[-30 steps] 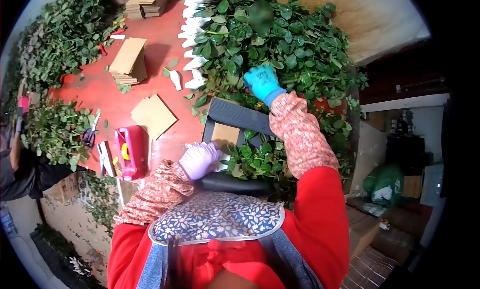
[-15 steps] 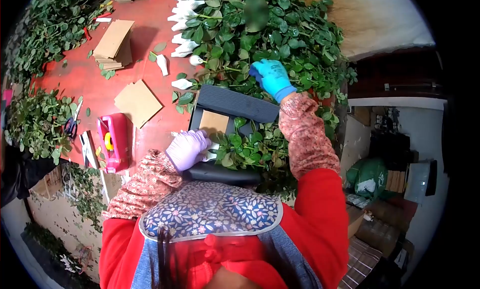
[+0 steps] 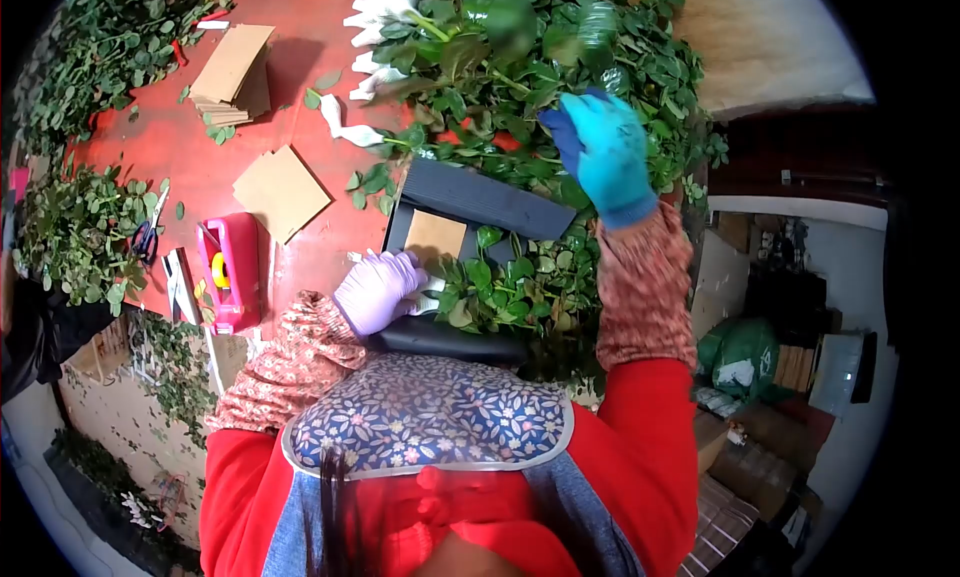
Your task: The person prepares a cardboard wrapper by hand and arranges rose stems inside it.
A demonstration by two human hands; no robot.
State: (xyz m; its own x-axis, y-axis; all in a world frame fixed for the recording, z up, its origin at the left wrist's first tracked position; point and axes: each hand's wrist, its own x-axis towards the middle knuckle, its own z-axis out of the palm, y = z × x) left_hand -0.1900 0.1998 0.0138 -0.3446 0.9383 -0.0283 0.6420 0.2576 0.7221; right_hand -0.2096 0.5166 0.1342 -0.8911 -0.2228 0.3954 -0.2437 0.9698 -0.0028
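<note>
My left hand (image 3: 378, 292), in a lilac glove, rests with curled fingers at the near left of a black ridged holder (image 3: 487, 199), beside white-wrapped flower heads (image 3: 426, 295) and their leafy stems (image 3: 500, 292). Whether it grips them is hidden. A cardboard piece (image 3: 435, 236) lies inside the holder. My right hand (image 3: 605, 152), in a blue glove, is closed over the large pile of leafy stems (image 3: 640, 67) beyond the holder; what its fingers hold is hard to make out. White-sleeved flower heads (image 3: 385, 7) line the pile's left edge.
On the red table (image 3: 300, 87) are stacked cardboard pieces (image 3: 232, 75), flat card squares (image 3: 282, 193), a pink tape dispenser (image 3: 230, 272), scissors (image 3: 150, 232) and a white-handled tool (image 3: 180, 287). More leafy stems (image 3: 75, 227) lie at the left.
My right hand has moved right and lifted from the leaves, and stems in the pile have shifted. My left hand stays by the holder. The view has shifted somewhat.
</note>
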